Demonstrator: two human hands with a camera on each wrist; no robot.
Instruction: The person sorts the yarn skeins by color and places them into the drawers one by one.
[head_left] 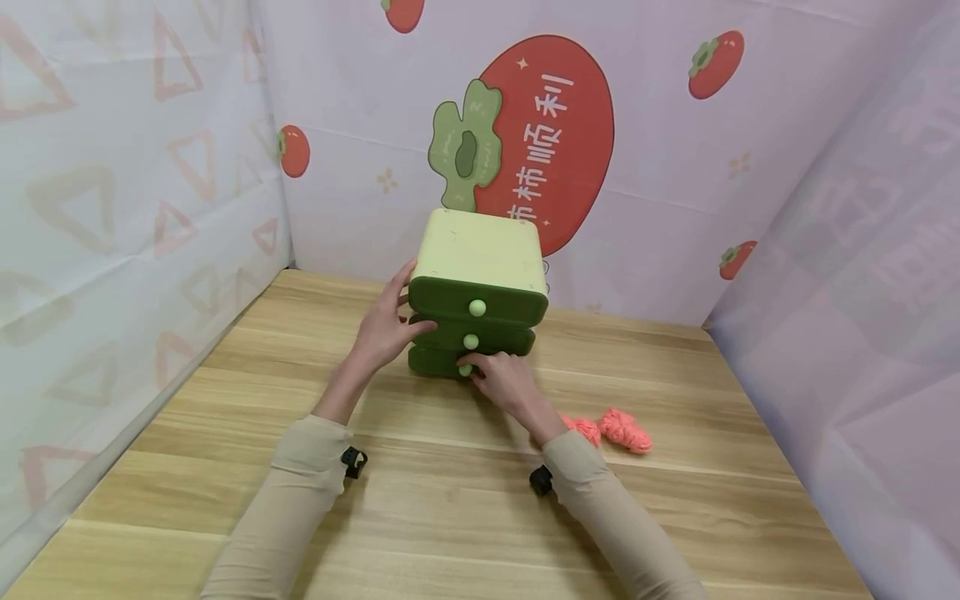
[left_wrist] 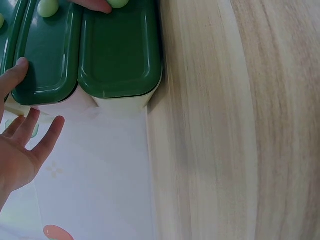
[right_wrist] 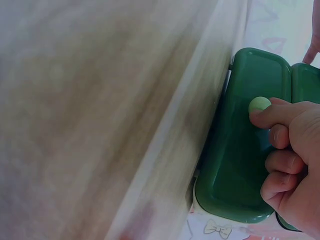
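A small cabinet [head_left: 483, 250] with a pale yellow top and three dark green drawer fronts stands near the back wall. Each front has a light green round knob. My right hand [head_left: 510, 383] pinches the knob [right_wrist: 259, 104] of the bottom drawer [right_wrist: 240, 165] between thumb and index finger, the other fingers folded in. That drawer front sits level with the ones above. My left hand [head_left: 381, 329] steadies the cabinet's left side, fingers spread along it. Its thumb [left_wrist: 16, 72] lies over the middle drawer front [left_wrist: 50, 60].
Two coral-pink bundles of yarn, one at the right [head_left: 626, 431] and one partly behind my right wrist [head_left: 582, 430], lie on the wooden table [head_left: 450, 517]. Printed cloth walls [head_left: 352, 225] close off the back and both sides.
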